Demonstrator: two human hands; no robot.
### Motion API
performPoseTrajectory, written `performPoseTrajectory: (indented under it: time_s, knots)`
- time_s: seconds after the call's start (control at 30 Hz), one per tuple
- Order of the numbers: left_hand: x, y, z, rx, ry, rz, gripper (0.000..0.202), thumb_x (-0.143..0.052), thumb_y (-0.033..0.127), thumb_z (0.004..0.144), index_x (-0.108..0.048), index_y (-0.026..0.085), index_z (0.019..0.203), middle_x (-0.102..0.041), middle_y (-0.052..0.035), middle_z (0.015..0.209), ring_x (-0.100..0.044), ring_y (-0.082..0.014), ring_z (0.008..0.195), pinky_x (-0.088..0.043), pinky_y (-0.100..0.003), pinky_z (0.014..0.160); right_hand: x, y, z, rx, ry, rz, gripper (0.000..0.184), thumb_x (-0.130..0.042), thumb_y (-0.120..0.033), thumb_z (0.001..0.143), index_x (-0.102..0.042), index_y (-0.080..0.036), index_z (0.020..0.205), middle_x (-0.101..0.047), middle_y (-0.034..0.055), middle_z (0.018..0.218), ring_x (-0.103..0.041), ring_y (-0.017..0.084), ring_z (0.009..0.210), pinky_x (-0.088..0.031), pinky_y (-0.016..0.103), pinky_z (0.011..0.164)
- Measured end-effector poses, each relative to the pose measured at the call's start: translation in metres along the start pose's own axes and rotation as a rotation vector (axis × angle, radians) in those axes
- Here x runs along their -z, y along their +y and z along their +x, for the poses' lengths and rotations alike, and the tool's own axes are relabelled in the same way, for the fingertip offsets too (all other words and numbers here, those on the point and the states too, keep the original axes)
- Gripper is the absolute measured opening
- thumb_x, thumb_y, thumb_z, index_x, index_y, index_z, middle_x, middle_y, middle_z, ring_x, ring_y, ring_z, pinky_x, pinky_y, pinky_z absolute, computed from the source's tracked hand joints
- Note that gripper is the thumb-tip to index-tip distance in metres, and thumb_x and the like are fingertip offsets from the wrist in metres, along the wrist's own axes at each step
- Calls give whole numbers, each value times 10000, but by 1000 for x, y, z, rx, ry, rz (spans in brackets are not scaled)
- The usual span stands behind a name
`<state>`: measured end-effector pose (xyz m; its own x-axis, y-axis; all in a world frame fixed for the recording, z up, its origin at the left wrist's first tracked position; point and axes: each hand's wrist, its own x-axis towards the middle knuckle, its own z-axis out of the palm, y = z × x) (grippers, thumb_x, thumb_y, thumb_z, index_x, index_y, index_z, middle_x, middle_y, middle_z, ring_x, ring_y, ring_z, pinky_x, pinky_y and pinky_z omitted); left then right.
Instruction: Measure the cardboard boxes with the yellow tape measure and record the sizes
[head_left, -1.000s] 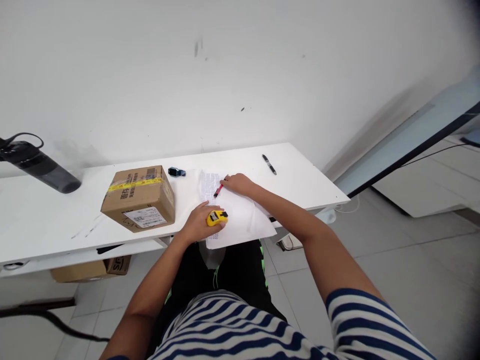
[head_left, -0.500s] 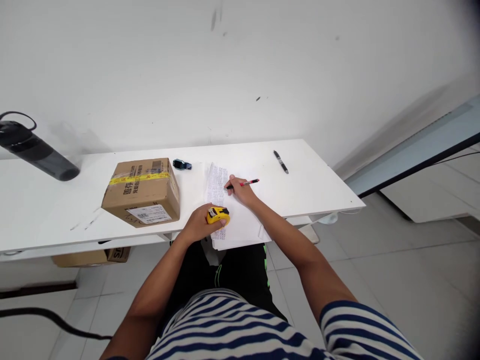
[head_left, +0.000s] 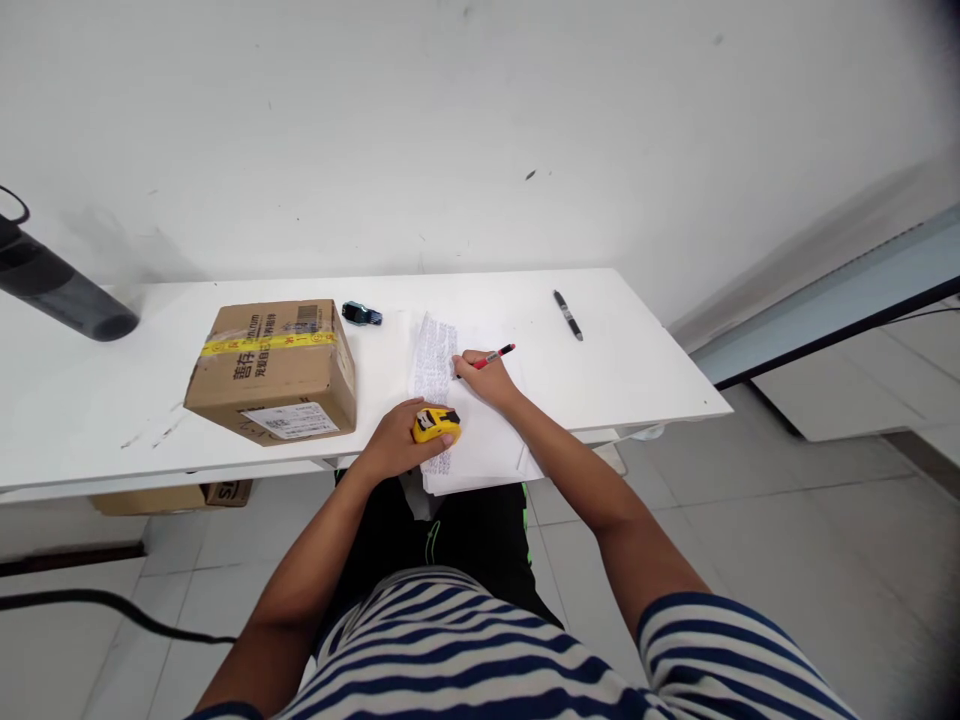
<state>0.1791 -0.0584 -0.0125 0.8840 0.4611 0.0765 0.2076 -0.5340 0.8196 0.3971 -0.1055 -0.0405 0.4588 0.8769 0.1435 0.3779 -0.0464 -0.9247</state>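
My right hand [head_left: 486, 378] is closed on a red pen [head_left: 491, 356] whose tip rests on a white sheet of paper [head_left: 480, 440] with lines of writing down its left side. My left hand [head_left: 401, 438] grips a small yellow tape measure [head_left: 435, 425] and presses it on the lower left part of the sheet. The paper lies on a white table [head_left: 637, 370] and hangs over its near edge.
A taped cardboard box [head_left: 274, 368] stands left of the paper. A small blue and black object [head_left: 361, 314] lies behind it. A black pen [head_left: 568, 314] lies at the right. A dark cylinder [head_left: 52, 290] lies at far left. Another box [head_left: 172, 495] sits under the table.
My right hand turned the red pen from pointing down-left to a writing grip and drew back slightly toward the written column. My left hand stays on the tape measure.
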Motion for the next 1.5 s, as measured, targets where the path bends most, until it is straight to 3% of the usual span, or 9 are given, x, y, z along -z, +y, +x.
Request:
performPoseTrajectory:
  time_s: [0.13,0.27,0.43,0.57,0.73,0.93,1.2,1.3,1.5]
  knots:
    - [-1,-1,0,-7,5,-2,458,-668,499,812,-719,219,1170,-745,-50,1161,-633,-280,1201,-439,-446,1130,0,1,-1,10,0,-5,413,-556,-463,854,-455,-219,537,-578,-10,603,-511,137,616,-386,295,633]
    - [0,-2,0,-7,6,5,458,-670,502,808,-722,218,1163,-739,-53,1170,-630,-283,1204,-491,-413,1063,-1,1,-3,6,69,13,455,-559,-453,844,-324,-236,520,-479,-30,537,-462,128,582,-358,289,603]
    - [-1,-3,-1,6,10,-6,468,-676,505,804,-722,213,1168,-735,-59,1176,-641,-285,1185,-505,-415,1039,0,0,-1,2,13,0,407,-557,-468,837,-463,-220,529,-572,-7,596,-507,139,619,-397,295,639]
    - [-2,-5,-1,-2,24,-3,452,-682,501,804,-725,222,1157,-738,-50,1167,-632,-282,1207,-482,-421,1074,1,-2,-2,-20,42,17,418,-566,-459,816,-410,-226,506,-558,-9,571,-491,134,598,-394,291,624]
    - [-3,-7,0,-4,7,-36,472,-687,501,812,-709,217,1188,-748,-46,1119,-684,-248,1088,-514,-405,1026,0,-3,-3,-48,111,33,429,-561,-460,811,-399,-227,490,-569,-2,569,-485,134,592,-394,295,618]
    - [-1,-4,0,2,15,-24,449,-691,496,801,-728,216,1151,-737,-53,1167,-667,-264,1130,-521,-393,1013,1,-1,-2,-58,58,38,386,-574,-441,806,-490,-215,504,-601,4,596,-521,144,622,-420,301,654]
    - [-2,-8,-2,53,8,-61,518,-694,529,792,-704,219,1208,-748,-44,1155,-666,-259,1123,-524,-393,1002,0,-1,-3,-68,134,28,406,-557,-432,809,-421,-226,486,-508,-22,528,-455,128,570,-376,296,605]
    - [-1,-7,-2,50,6,-68,513,-693,533,795,-706,222,1202,-741,-51,1174,-662,-264,1133,-517,-406,1013,1,-2,-2,-72,93,22,386,-559,-440,803,-460,-222,501,-531,-16,548,-470,133,584,-387,295,614]
    - [-1,-5,-2,57,11,-70,503,-693,521,793,-710,220,1195,-738,-55,1189,-676,-264,1112,-538,-385,971,1,-2,-3,-82,100,21,404,-559,-436,795,-363,-233,505,-511,-22,550,-460,130,593,-380,284,611]
